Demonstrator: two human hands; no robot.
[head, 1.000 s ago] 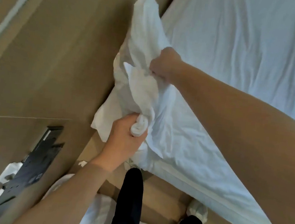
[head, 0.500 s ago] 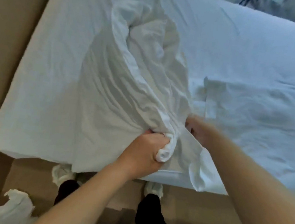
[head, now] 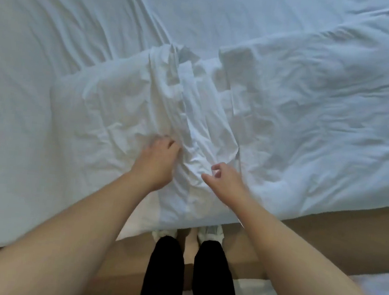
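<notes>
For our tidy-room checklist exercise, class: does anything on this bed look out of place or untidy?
Yes. The white cloth lies crumpled in raised folds on the bed sheet, just in front of the left hand and right hand. Its near edge hangs over the side of the bed, so it looks bunched rather than spread flat.
</notes>
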